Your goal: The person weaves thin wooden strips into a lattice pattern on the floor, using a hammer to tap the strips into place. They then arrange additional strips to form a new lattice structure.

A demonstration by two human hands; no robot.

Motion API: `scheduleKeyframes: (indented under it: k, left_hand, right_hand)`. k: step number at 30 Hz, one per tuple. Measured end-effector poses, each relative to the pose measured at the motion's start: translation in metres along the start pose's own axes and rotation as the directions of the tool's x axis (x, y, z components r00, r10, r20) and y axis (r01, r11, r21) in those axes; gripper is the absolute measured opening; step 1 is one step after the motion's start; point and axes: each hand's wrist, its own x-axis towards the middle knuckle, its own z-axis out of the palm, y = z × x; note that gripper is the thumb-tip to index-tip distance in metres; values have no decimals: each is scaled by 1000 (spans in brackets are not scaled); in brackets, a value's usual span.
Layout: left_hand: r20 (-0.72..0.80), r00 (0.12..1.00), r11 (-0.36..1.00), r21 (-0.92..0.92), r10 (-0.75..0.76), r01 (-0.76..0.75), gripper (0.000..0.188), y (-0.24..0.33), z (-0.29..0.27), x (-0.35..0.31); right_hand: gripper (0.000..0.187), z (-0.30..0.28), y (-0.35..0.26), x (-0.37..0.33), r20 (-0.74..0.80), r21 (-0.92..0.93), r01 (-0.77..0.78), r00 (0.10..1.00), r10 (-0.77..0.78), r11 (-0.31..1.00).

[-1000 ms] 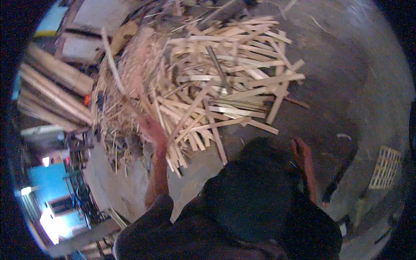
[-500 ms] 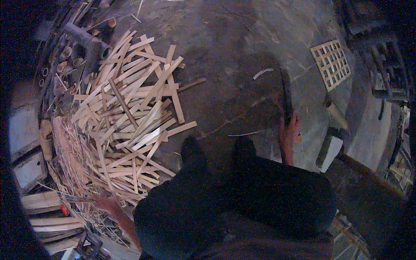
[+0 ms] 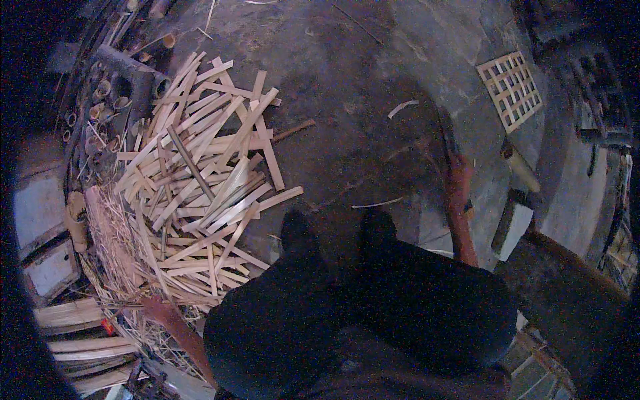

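At the lower left, my left hand point(image 3: 155, 307) is closed over a heap of thin bamboo shavings point(image 3: 113, 243). What its fingers hold, if anything, blends into the shavings. Out to the right, my right hand point(image 3: 457, 168) is wrapped round the near end of a long dark-bladed knife point(image 3: 447, 130). The blade points away from me and is blurred against the floor. Between my arms, toward the left, lies a big loose pile of pale split bamboo strips point(image 3: 220, 160), crossing at all angles.
Bamboo poles point(image 3: 120, 73) are stacked beyond the pile at far left. On the right lie a woven bamboo lattice point(image 3: 510, 92), a bamboo tube point(image 3: 520, 167) and a pale block point(image 3: 513, 230). Thin slivers point(image 3: 377, 203) lie on the floor between my feet and the knife.
My right hand has moved forward and slightly right with the knife, showing more forearm. My left hand has shifted slightly left and stays low by the shavings.
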Motion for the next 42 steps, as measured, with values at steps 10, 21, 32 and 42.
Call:
scheduleKeyframes:
  k: [10,21,32,42]
  left_hand:
    - [104,991,979,-191,87,-66,11,-6,27,1]
    - [281,882,700,-536,-378,471,18,111,79,-42]
    - [540,842,716,-595,21,364,30,231,119,-59]
    - [684,684,362,-723,255,588,36,242,158,1]
  right_hand:
    - [44,81,-62,104,301,29,212,930,-211,977]
    - [48,26,-302,72,-34,354,555,812,-583,753]
    - [41,16,-390,103,-39,294,849,470,-882,439]
    - [31,51,-211,41,626,455,-37,724,-290,890]
